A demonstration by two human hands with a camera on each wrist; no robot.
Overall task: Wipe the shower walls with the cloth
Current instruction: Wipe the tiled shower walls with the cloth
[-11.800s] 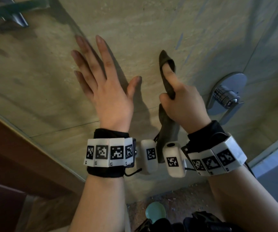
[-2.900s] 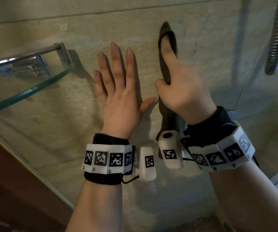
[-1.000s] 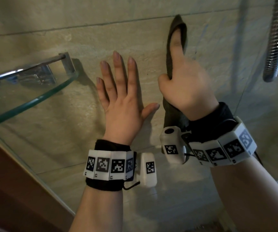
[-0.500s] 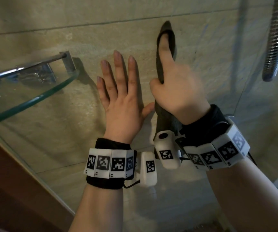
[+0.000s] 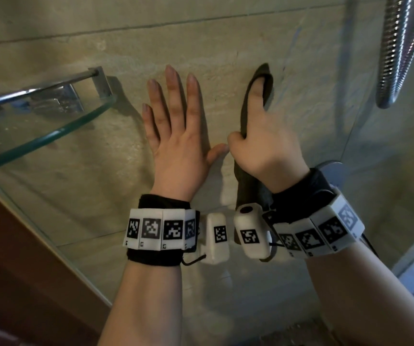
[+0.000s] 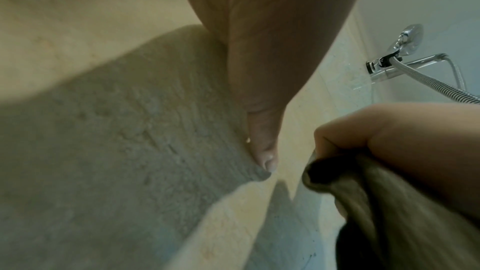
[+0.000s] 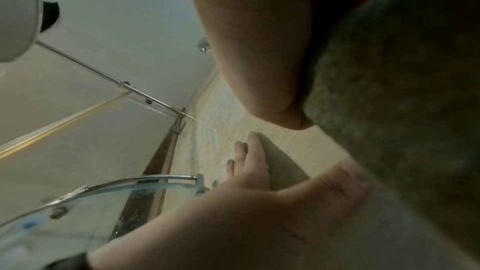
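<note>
in the head view the left hand (image 5: 176, 136) lies flat on the beige tiled wall (image 5: 226, 38), fingers straight and spread, holding nothing. just beside it the right hand (image 5: 263, 146) grips a dark cloth (image 5: 249, 188), its forefinger stretched up inside a fold and pressing that fold to the wall while the other fingers curl round the bunched part, whose tail hangs below the wrist. a glass corner shelf (image 5: 51, 136) juts out at the left and a metal shower hose (image 5: 395, 51) hangs at the upper right. the left wrist view shows the left thumb (image 6: 262, 130) on the tile and the right hand clenched on the cloth (image 6: 363, 202). the right wrist view shows the cloth (image 7: 402, 110) close and dark, the left hand flat beyond it, near the shelf. i judge the wiping to be under way on one narrow strip; no tile looks plainly cleaner, so how much is done cannot be told, and most of the walls likely remain.
</note>
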